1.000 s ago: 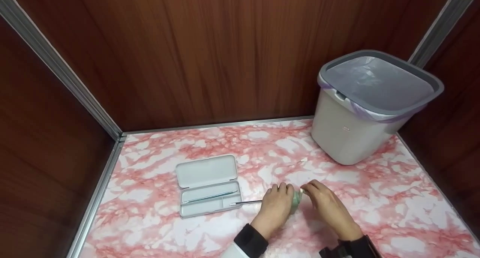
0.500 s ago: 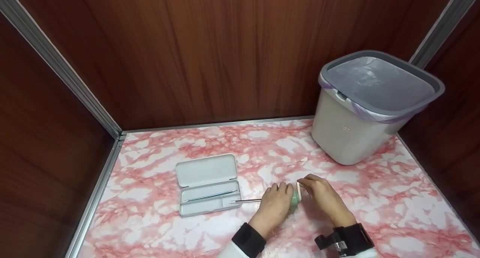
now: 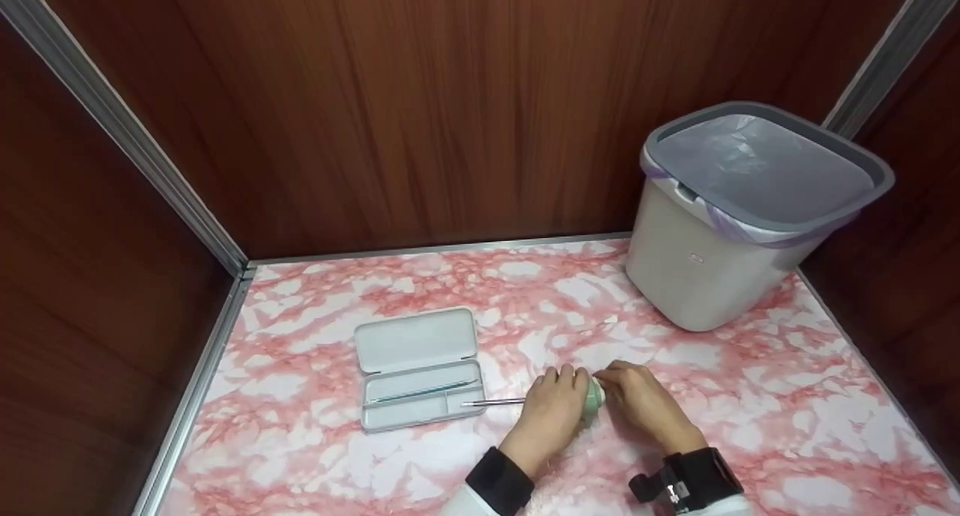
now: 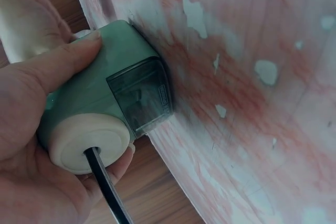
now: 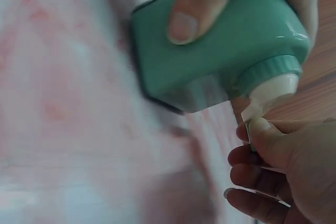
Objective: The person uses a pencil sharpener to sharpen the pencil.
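My left hand [image 3: 551, 411] grips a green crank pencil sharpener [image 4: 100, 90] from above, its thumb lying along the body. A dark pencil [image 4: 107, 187] is stuck in the round cream-coloured front of the sharpener; the pencil's far end reaches over the pencil case in the head view. On the opposite side, my right hand [image 3: 649, 407] pinches the small handle of the white crank [image 5: 273, 88] between thumb and forefinger. The see-through dark shavings drawer [image 4: 142, 98] is closed. Where the pencil's tip sits inside is hidden.
An open grey pencil case [image 3: 416, 343] lies to the left, with a thin teal pencil [image 3: 424, 391] in its back compartment. A lined trash bin [image 3: 694, 283] stands at the back right. Small white scraps [image 3: 611, 319] lie before it. Wooden panels [image 3: 450, 126] enclose the table.
My right hand has circled at the sharpener's end, turning the crank, which stood up half a second ago and is now mostly behind the fingers. The left hand stays almost still on the sharpener.
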The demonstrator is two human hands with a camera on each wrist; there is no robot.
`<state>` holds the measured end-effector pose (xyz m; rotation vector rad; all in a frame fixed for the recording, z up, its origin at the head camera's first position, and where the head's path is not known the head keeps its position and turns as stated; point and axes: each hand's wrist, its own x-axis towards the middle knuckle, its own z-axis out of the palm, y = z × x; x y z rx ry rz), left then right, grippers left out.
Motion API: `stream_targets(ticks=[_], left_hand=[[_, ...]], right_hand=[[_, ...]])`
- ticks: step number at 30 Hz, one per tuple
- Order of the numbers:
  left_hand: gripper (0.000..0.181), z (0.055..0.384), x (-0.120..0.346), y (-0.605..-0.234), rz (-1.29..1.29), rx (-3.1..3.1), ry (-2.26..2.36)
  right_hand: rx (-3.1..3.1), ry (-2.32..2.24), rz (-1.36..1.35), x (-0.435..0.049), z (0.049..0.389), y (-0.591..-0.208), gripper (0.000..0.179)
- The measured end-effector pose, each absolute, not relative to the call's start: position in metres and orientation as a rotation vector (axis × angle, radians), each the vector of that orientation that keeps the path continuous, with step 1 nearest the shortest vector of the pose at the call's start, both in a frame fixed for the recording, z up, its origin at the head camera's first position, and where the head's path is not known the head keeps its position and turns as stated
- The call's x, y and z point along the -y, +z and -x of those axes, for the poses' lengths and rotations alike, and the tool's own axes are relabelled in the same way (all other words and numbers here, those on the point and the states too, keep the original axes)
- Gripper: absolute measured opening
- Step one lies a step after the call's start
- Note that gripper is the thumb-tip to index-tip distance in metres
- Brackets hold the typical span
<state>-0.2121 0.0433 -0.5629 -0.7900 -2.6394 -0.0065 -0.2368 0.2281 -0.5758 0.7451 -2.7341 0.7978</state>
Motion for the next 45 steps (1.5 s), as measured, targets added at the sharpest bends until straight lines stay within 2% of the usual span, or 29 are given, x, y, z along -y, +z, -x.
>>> stream_targets(ticks=[8, 15, 29, 41, 45], left_hand=[[0.056, 0.212, -0.044, -0.564, 0.776, 2.637, 0.006], [0.065, 0.213, -0.044, -0.565, 0.756, 2.608, 0.005], [0.073, 0.210, -0.046, -0.560, 0.764, 2.683, 0.005], [0.053, 0.209, -0.049, -0.557, 0.737, 2.672, -0.013], [0.047, 0.210, -0.049, -0.558, 0.733, 2.677, -0.015]], right_hand=[[2.769, 0.662, -0.789, -0.227, 0.231, -0.578, 0.020], [2.781, 0.624, -0.826, -0.226, 0.221, -0.582, 0.012], [2.794, 0.745, -0.901, -0.230, 0.195, -0.574, 0.012], [2.831, 0.733, -0.823, -0.230, 0.180, -0.569, 0.010], [2.741, 0.674, -0.833, -0.228, 0.174, -0.567, 0.015]])
